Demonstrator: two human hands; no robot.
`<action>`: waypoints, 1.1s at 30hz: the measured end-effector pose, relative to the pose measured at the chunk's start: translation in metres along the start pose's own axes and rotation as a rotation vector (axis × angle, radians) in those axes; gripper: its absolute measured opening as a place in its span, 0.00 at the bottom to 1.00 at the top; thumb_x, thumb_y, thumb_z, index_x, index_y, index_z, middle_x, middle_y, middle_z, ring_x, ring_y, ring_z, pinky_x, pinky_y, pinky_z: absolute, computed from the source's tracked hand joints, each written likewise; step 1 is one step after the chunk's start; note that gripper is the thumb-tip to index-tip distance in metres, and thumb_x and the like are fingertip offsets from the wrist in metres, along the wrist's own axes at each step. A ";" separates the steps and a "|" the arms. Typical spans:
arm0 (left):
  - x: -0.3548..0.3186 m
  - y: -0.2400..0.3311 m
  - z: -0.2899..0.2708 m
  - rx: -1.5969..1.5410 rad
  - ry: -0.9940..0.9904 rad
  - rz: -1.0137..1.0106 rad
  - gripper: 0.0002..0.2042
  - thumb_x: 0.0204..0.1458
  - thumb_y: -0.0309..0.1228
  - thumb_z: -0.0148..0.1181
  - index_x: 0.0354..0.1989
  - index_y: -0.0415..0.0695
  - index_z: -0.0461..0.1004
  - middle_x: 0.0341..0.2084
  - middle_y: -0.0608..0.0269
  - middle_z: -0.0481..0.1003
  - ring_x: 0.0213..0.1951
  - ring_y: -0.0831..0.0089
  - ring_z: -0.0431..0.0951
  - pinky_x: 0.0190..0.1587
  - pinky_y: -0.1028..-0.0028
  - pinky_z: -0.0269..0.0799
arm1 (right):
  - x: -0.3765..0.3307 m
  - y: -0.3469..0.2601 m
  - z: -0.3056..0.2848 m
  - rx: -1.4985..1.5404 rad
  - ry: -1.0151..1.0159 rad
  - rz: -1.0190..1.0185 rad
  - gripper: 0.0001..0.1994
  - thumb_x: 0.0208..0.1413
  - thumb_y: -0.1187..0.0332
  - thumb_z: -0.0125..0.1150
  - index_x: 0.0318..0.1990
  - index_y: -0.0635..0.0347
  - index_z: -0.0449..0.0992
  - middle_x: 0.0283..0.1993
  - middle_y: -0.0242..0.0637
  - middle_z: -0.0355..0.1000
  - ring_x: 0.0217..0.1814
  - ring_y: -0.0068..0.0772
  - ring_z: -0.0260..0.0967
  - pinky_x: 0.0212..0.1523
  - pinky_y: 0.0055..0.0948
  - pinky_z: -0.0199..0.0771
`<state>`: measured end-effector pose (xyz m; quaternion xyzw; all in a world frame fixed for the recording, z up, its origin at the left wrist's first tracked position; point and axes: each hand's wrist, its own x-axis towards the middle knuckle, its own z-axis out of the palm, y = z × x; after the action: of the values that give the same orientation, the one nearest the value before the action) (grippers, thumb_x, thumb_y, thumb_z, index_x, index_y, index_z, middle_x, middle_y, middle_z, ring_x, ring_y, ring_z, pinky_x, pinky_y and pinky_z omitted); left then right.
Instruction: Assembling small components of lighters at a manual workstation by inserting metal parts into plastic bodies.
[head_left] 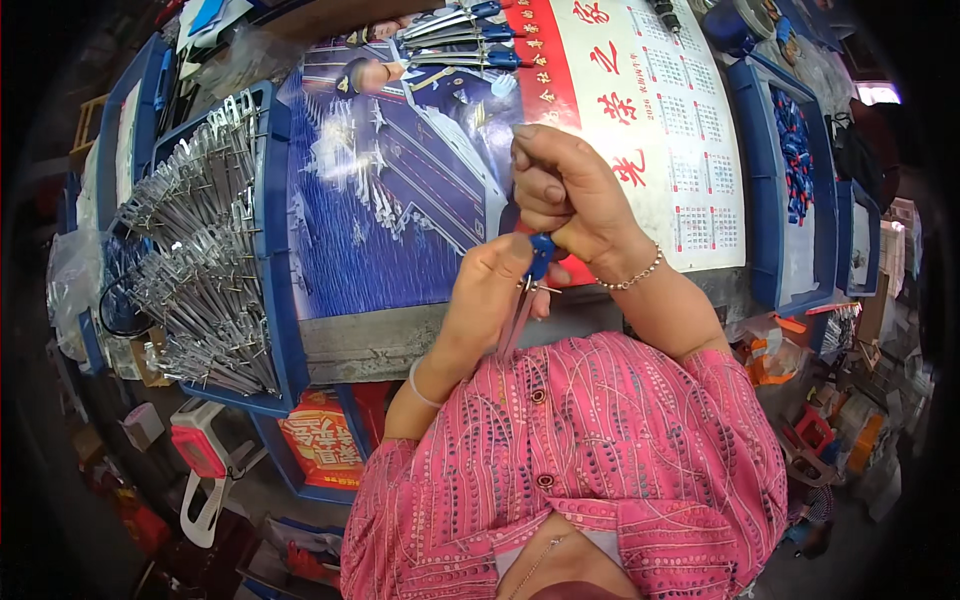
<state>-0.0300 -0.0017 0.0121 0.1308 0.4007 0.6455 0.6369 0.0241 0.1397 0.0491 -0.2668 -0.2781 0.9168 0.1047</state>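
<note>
My left hand (488, 285) is closed around a slim metal tool with a blue handle (541, 257). Its shiny metal legs (515, 320) point down toward my shirt, and a thin pin sticks out sideways below the handle. Just above and to the right, my right hand (570, 190) is curled into a fist against the upper end of the handle. What its fingers close on is hidden. Several similar blue-handled metal tools (470, 58) lie side by side at the far edge of the poster.
A blue bin (272, 250) on the left is heaped with shiny metal pieces (215, 260). At the right, another blue bin (765, 240) holds small blue and red parts (793, 150). A glossy calendar poster (690, 130) covers the worktable (370, 345). A pink and white stool (200, 450) stands lower left.
</note>
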 end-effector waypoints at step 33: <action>0.002 -0.003 -0.002 0.266 0.110 0.049 0.14 0.55 0.37 0.50 0.33 0.36 0.71 0.21 0.62 0.72 0.19 0.80 0.72 0.22 0.83 0.68 | 0.011 0.006 -0.003 -0.050 0.027 0.090 0.11 0.56 0.64 0.49 0.24 0.57 0.64 0.11 0.21 0.50 0.09 0.12 0.40 0.10 0.14 0.37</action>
<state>-0.0300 -0.0007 0.0078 0.1880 0.5137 0.6082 0.5752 0.0161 0.1397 0.0386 -0.2941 -0.2873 0.9096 0.0602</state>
